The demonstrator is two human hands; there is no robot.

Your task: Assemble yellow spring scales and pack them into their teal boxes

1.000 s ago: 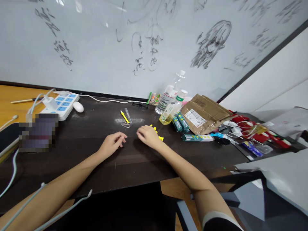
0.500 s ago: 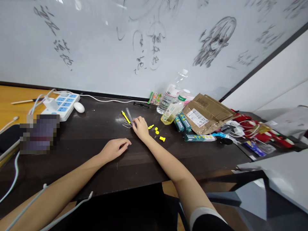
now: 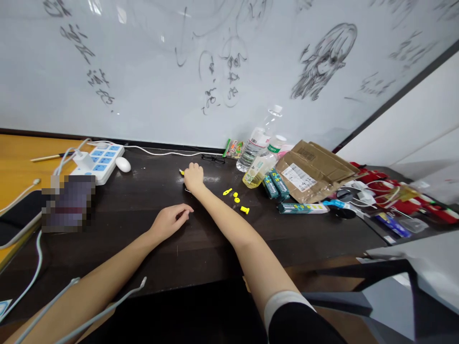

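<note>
My right hand [image 3: 194, 177] is closed over the small items near the middle of the dark table. The tip of a yellow pen-like piece [image 3: 181, 172] sticks out at its left, and what the fingers hold is hidden. My left hand [image 3: 171, 220] rests lower on the table, thumb and fingertips curled close together, and any small thing between them cannot be made out. To the right of my right hand lie small yellow pieces: a long one [image 3: 227, 191], round ones [image 3: 237, 200] and a block-like one [image 3: 245, 209].
A power strip [image 3: 103, 160] and white mouse [image 3: 123, 165] stand at the left, by a phone [image 3: 21, 217]. Bottles [image 3: 255, 173], green boxes [image 3: 270, 187] and a cardboard package [image 3: 303, 167] are at the right. Glasses [image 3: 213, 158] lie against the whiteboard [image 3: 143, 95].
My right hand has moved left and slightly away from me, now covering the clear tube, the clip and most of the yellow pen-like piece. My left hand has barely moved.
</note>
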